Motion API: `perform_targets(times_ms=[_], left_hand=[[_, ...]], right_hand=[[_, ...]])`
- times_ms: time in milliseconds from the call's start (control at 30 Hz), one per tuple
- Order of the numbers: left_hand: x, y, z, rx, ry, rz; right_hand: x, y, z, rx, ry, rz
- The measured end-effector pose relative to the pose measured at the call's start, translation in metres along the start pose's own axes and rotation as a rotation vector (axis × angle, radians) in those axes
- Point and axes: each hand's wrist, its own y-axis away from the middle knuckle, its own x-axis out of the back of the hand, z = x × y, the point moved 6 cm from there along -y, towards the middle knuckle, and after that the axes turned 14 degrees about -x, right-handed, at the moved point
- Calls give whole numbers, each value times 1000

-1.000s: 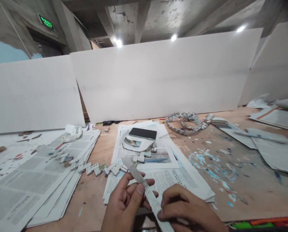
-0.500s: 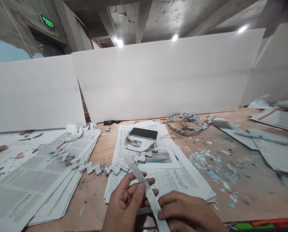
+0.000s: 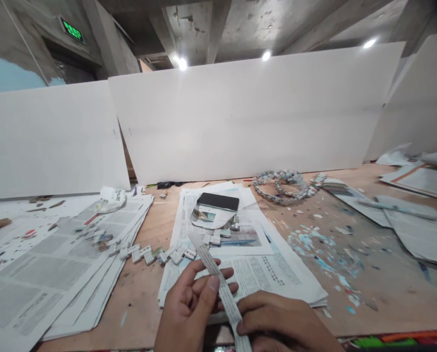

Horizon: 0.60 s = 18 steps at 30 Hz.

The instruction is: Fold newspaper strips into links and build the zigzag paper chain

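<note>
A long folded strip of printed paper (image 3: 221,286) slants across the front of the table. My left hand (image 3: 191,305) pinches it near the middle, thumb on top and fingers beneath. Lower down, my right hand (image 3: 280,320) grips the same strip between thumb and fingers. Just beyond my hands a zigzag chain of folded paper (image 3: 145,254) runs from the left newspapers to the middle stack. A black phone (image 3: 218,202) rests on a rounded white piece (image 3: 207,218) on top of the printed sheets (image 3: 240,269).
Newspaper sheets (image 3: 75,274) lie at the left, with a crumpled white wrapper (image 3: 111,199) on them. A coiled woven paper chain (image 3: 282,188) sits at the back right. Blue paint flecks (image 3: 328,259) mark the table. White panels (image 3: 240,122) stand along the back; more papers (image 3: 420,227) lie right.
The paper strip and my right hand have shifted very slightly to the left. Both hands keep the same hold.
</note>
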Motion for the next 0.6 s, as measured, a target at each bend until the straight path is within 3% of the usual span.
perform_targets(times_ms=[200,400,600], left_hand=[[-2,1,2,4,-36,-39],[-2,3,2,-7,-74,-81],[-3,2,1,-90,-197,-218]], right_hand=[[7,-3,8,-126,98,141],[5,-3,38,-310,-20,153],[9,-2,32,-350,34,200]])
